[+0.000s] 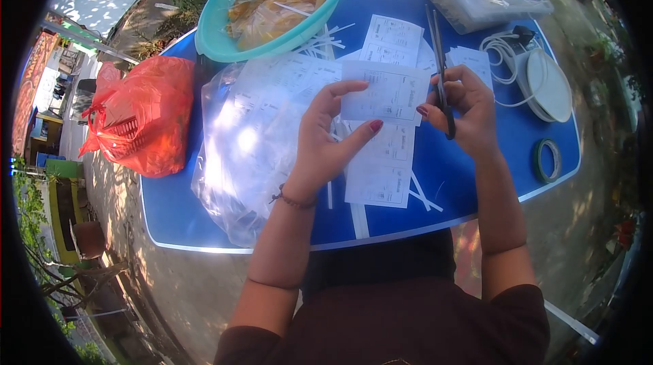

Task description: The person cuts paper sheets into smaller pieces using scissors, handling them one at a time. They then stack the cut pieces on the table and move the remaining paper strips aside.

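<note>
Left hand (325,144) pinching label sheet (388,96) mid-frame; right hand (466,113) gripping scissors (441,66) (blades up). Best kept taut, cutting along the printed edge above the worktop (517,141).

Blue table (476,161), teal bowl (224,39), orange-red bag (146,117), white printed labels (388,93)

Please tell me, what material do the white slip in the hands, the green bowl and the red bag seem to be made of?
The white slip, held by the left hand, looks like thin matte paper: printed text, flat, crisp edges. The green bowl seems to be plastic, with a smooth, evenly coloured, slightly shiny rim. The red bag looks like thin plastic film: crinkled, glossy and half see-through.
</note>
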### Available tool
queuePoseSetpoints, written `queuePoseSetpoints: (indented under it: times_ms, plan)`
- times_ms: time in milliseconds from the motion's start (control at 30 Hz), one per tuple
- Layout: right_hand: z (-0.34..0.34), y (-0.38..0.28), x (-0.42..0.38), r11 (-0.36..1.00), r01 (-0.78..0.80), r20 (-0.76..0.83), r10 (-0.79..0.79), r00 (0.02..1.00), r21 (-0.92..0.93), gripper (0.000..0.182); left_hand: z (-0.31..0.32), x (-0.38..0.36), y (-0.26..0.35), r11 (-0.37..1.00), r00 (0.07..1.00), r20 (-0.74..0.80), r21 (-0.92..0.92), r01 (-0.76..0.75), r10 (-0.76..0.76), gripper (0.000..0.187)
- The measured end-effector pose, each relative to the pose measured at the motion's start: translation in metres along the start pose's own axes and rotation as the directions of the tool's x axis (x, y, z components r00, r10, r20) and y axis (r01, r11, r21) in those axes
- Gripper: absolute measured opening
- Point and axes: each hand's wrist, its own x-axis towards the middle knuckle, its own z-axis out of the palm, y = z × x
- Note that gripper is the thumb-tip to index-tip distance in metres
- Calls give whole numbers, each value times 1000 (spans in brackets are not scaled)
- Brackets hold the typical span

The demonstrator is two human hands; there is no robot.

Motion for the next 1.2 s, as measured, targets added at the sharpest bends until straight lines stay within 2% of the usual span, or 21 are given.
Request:
queuePoseSetpoints:
  times_ms: [67, 100, 200, 233, 300, 367, 467, 567, 633, 667, 767, 867, 967, 1067, 1200]
  plan:
    - [2, 0, 0, 999, -5, 7, 5, 1000, 50, 39, 7, -1, 9, 993, 997, -76, -113, -25, 16, 77]
    - [2, 1, 1, 995, -25, 9, 25, 1000, 97, 40, 7, -1, 10, 974, 998, -60, -228, 5, -19, 105]
    - [1, 3, 2, 973, -70, 25, 67, 997, 218, 40, 9, -3, 9, 838, 1000, -5, -545, 18, -25, 121]
    - [-1, 5, 2, 966, -76, 32, 70, 997, 247, 40, 6, -5, 15, 819, 985, 127, -548, 168, -117, 135]
    - [-2, 6, 2, 957, -64, 39, 55, 998, 283, 40, 17, -6, 11, 802, 992, 109, -587, 111, -58, 133]
    - [-1, 6, 2, 954, -26, 34, 16, 999, 300, 40, 18, -16, -5, 665, 989, 134, -733, 142, -64, 130]
    - [-4, 0, 1, 955, -69, 142, 29, 989, 290, 40, 11, -16, -9, 500, 958, 274, -820, 278, -83, 130]
    - [-1, 1, -1, 991, -40, 130, 23, 991, 128, 40, 7, -12, -2, 760, 981, 168, -623, 183, -99, 104]
    - [1, -4, -2, 999, -20, 136, 16, 991, 31, 39, 7, -8, 7, 892, 965, 120, -367, 263, -235, 77]
    - [3, -5, -2, 1000, -11, 140, 13, 990, -18, 38, 7, -7, 10, 925, 952, 79, -226, 306, -296, 65]
    - [7, 1, -2, 999, 19, 92, -15, 996, -38, 45, 7, -4, 11, 909, 922, 5, -163, 383, -387, 42]
    - [5, 4, -3, 1000, 13, 132, -12, 991, -11, 50, 9, -6, 13, 942, 948, -164, -246, 228, -273, 38]
    - [6, 4, -4, 997, 38, 196, -49, 979, 60, 52, 8, -5, 18, 951, 923, -328, -291, 101, -199, 36]
    - [5, -2, -5, 996, -57, 293, 37, 955, 61, 55, 3, -5, 21, 950, 897, -404, -308, 48, -177, 34]
    - [5, -5, -5, 998, -69, 398, 63, 915, 2, 56, 1, -5, 26, 947, 890, -418, -319, 44, -182, 35]
